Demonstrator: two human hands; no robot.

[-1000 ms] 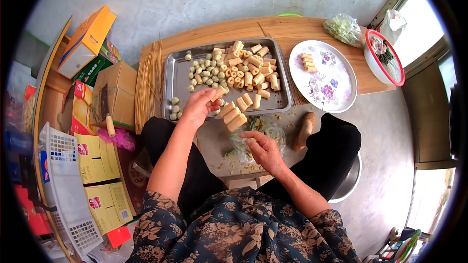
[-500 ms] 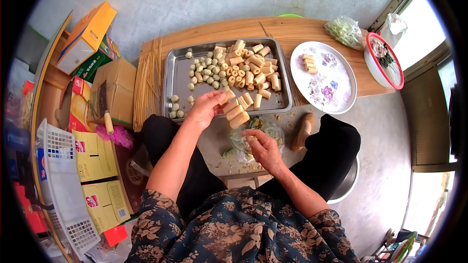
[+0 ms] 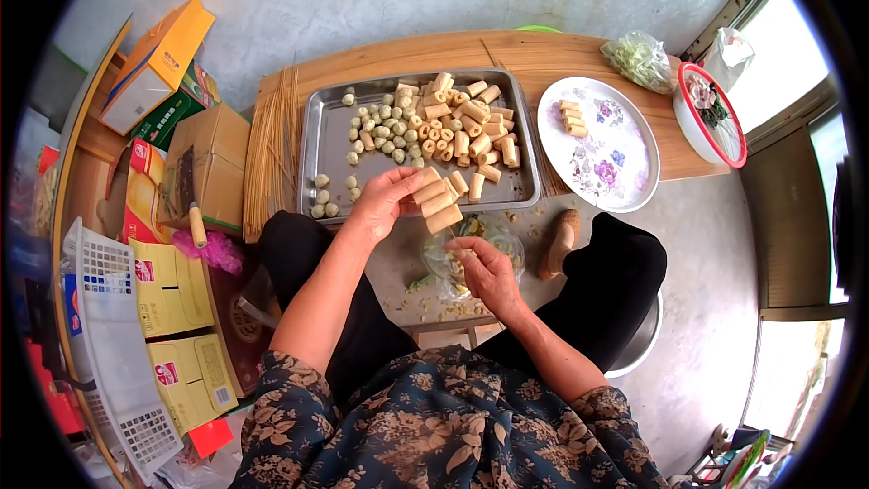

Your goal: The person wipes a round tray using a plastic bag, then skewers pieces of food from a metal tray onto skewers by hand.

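Note:
My left hand (image 3: 384,203) pinches the topmost of several tan tube-shaped pieces (image 3: 440,206) lined up on a thin skewer. The skewer's lower end is between the closed fingers of my right hand (image 3: 485,264), below the pieces. Behind them on the table lies a metal tray (image 3: 312,140) with many tan tubes (image 3: 471,116) heaped at its right and pale green balls (image 3: 382,131) at its left. Right of the tray, a white flowered plate (image 3: 625,186) bears a short row of the same tubes (image 3: 574,119).
Thin sticks (image 3: 272,163) lie left of the tray. A bag of greens (image 3: 641,59) and a red-rimmed bowl (image 3: 742,154) stand at the right. Boxes (image 3: 208,163), a knife (image 3: 196,225) and a white basket (image 3: 127,353) are at the left. A plastic bag (image 3: 471,281) lies below my hands.
The top piece has come down close against the others on the skewer, with my left hand still on it. My right hand has risen slightly nearer the pieces.

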